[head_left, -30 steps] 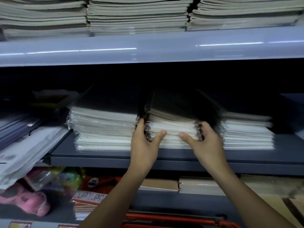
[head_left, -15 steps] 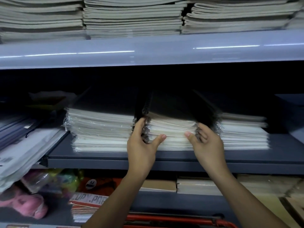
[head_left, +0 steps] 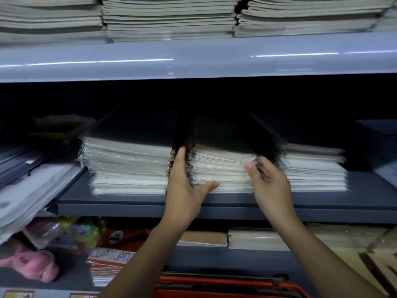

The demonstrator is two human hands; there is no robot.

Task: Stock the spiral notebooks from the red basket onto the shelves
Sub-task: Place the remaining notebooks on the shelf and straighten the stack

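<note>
Left hand point(head_left: 184, 190) and right hand point(head_left: 270, 186) bracket the middle stack point(head_left: 223, 168) on the shelf point(head_left: 129, 201), fingers pressed to its sides, thumbs at the near face, likely squaring it.

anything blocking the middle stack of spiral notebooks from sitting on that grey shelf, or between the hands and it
Nothing visible does. The middle stack already rests on the grey shelf, between the left stack and right stack. The left hand touches its spiral side and the right hand its right corner directly.
</note>
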